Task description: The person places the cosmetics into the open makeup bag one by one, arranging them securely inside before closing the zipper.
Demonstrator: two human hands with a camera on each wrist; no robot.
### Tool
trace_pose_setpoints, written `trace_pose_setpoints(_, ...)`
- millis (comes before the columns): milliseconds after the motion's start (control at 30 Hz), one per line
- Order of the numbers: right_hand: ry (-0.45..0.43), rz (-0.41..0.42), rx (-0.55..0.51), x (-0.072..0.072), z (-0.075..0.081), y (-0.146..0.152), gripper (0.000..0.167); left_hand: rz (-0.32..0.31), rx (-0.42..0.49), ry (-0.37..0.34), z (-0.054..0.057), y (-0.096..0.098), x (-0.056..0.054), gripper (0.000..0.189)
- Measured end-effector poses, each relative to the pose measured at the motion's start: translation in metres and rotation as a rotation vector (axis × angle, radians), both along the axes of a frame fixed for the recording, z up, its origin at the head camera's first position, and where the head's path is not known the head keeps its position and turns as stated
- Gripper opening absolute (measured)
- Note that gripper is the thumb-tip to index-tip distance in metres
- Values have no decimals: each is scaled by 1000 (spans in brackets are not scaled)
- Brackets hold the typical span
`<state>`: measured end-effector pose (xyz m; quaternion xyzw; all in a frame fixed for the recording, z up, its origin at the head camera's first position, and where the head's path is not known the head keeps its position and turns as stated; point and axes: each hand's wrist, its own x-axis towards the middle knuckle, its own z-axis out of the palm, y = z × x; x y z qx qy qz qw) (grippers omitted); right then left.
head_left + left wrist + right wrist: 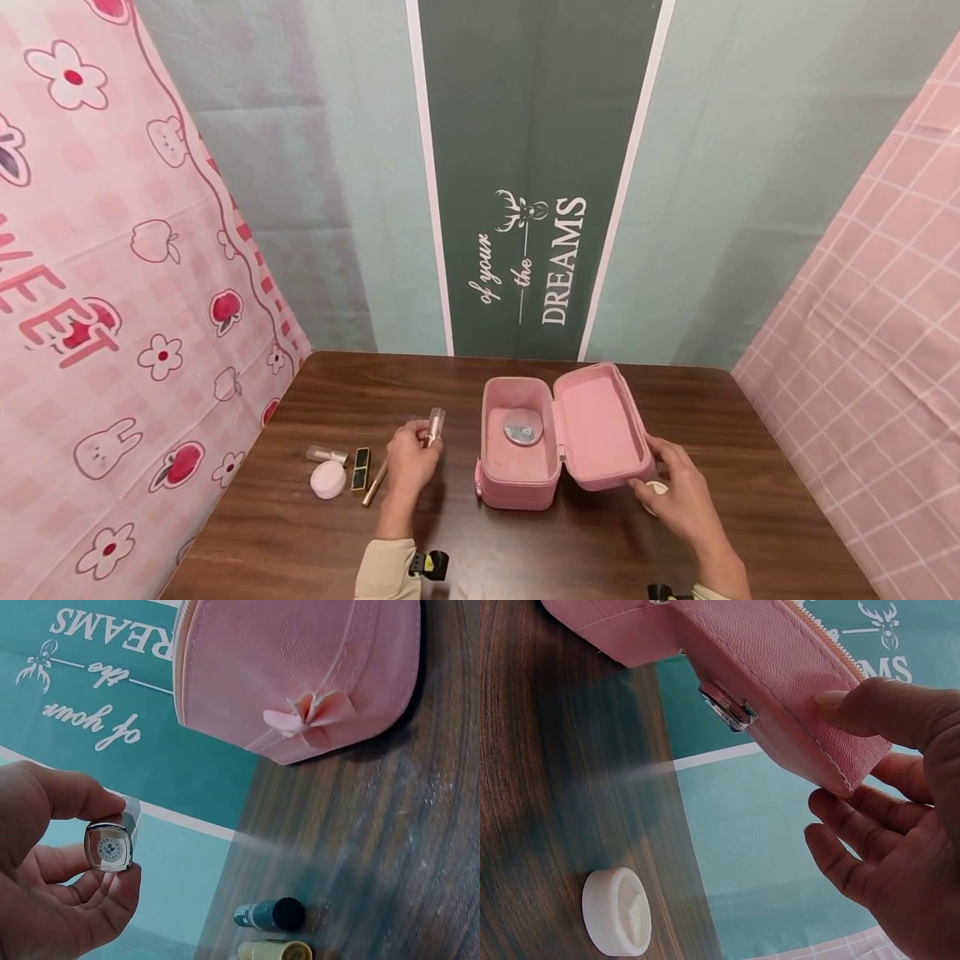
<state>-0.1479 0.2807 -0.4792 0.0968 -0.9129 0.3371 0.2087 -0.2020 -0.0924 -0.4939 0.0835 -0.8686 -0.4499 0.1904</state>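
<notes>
Pinching clear cosmetic tube [436,423]: left hand [409,460], beside pink vanity case [517,496]. Right hand [681,492] clasps the case's opened lid [602,427] by its edge.

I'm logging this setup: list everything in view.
Table: 1, brown, underneath
Cloths: 3, greenish behind, pink either side
Case: 1, pink, centre, lid open
Disc: 1, silvery, in case
Tubes: 2, clear, one held, one at left
Compact: 1, pinkish, left
Block: 1, black-gold, beside compact
Stick: 1, gold, beside block
Puck: 1, white, right
Far tubes: 2, dark, yellowish, left wrist view, perhaps repeats
Straps: 2, black, bottom
Sleeves: 2, beige, bottom
Left hand: 1, bare, pinching tube
Right hand: 1, bare, gripping lid
</notes>
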Motion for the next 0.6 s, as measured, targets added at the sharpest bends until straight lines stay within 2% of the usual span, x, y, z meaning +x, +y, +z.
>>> trace_pose_setpoints(300, -9, -2, -6, 0, 1, 0, 68, -25, -8, -11, 6, 8, -2, 25)
trace_pose_setpoints(600, -16, 0, -4, -1, 2, 0, 68, -13, 25, -18, 13, 19, -6, 27)
